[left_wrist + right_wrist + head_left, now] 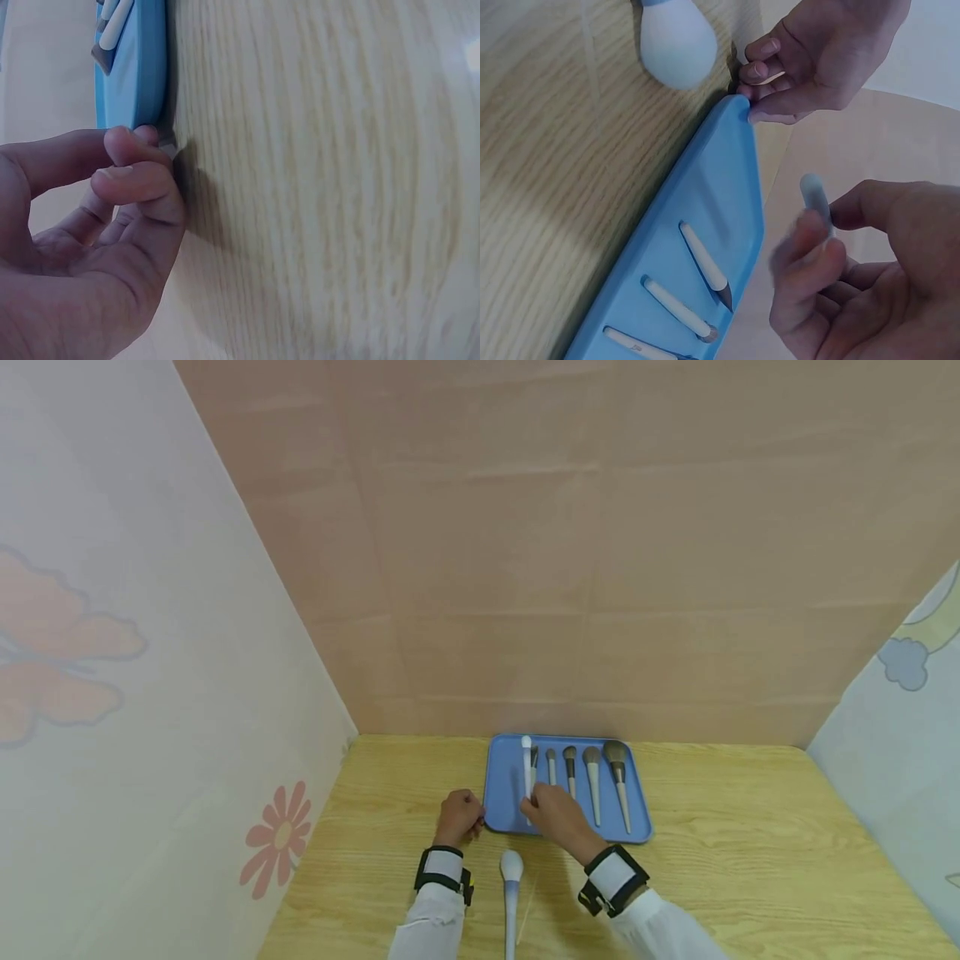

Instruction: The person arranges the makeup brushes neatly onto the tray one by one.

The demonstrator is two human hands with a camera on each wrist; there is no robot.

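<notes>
My right hand [558,817] pinches a white makeup brush [527,760] by its handle, above the left part of the blue tray [512,745]. In the head view its white bristle end points toward the back. The right wrist view shows the handle end [814,191] sticking out past the thumb and fingers. At the tray's near left corner, my left hand [459,817] grips the rim between thumb and bent fingers [131,184]. Several makeup brushes lie side by side in the tray, among them a large dark-bristled one [617,758] at the right and a slim one [705,259] nearest the held brush.
A large brush with white bristles [512,866] lies on the wooden table [735,835] in front of the tray, between my forearms. Behind the tray rises a brownish cloth wall [480,652]. White panels with printed shapes stand at left and right.
</notes>
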